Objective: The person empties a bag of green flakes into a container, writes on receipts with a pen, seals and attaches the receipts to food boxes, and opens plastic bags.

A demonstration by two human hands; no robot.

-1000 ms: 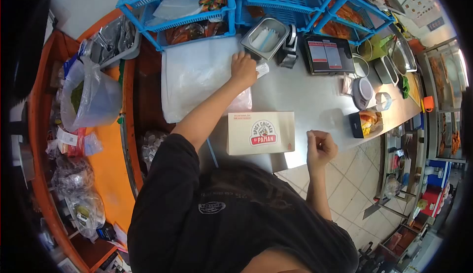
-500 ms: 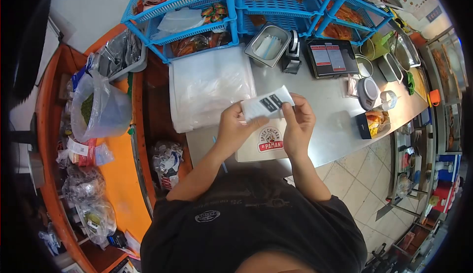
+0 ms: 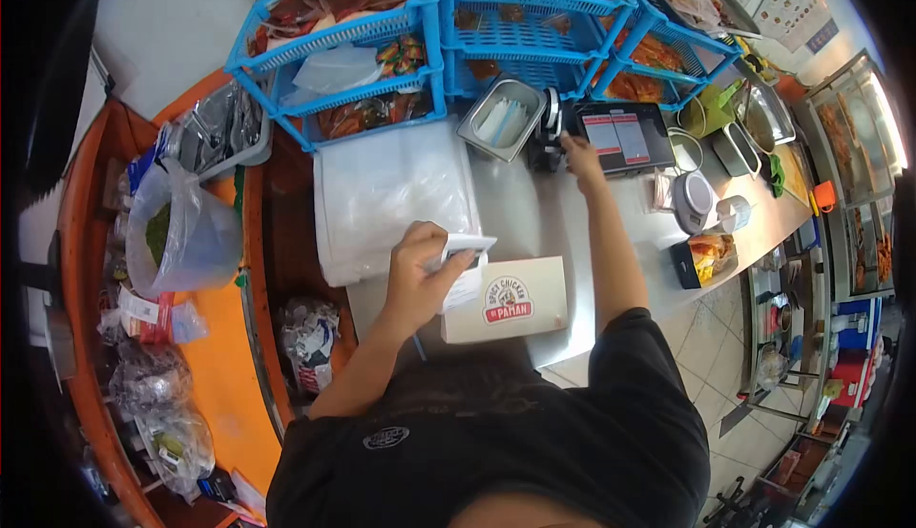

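Paper slip and dispenser at the tabletop (image 3: pixel 523 208). The paper slip (image 3: pixel 465 287) is in the left hand (image 3: pixel 425 266), in front of the plastic sheets (image 3: pixel 391 194) and over the left end of the printed carton (image 3: pixel 506 304); whether it touches the carton cannot be told. The left grip is closed, thumb against fingers, with the slip pinched between. The right hand (image 3: pixel 582 158) is at the black dispenser (image 3: pixel 548 144), apparently for tape, between the metal tray (image 3: pixel 501 120) and the tablet (image 3: pixel 625 137); its fingers are drawn nearly together, but the small, partly hidden view leaves contact uncertain.

The slip is judged very light and limp, prone to crease or tear, and best pinched by an edge or fold with its flat face left free. The dispenser is probably stiff and heavier, steadied by its body.

Compared with half a second earlier, when both hands hold the slip above the carton, the left hand now holds it alone, the right hand is away at the dispenser, and the carton's printed emblem is more fully exposed.
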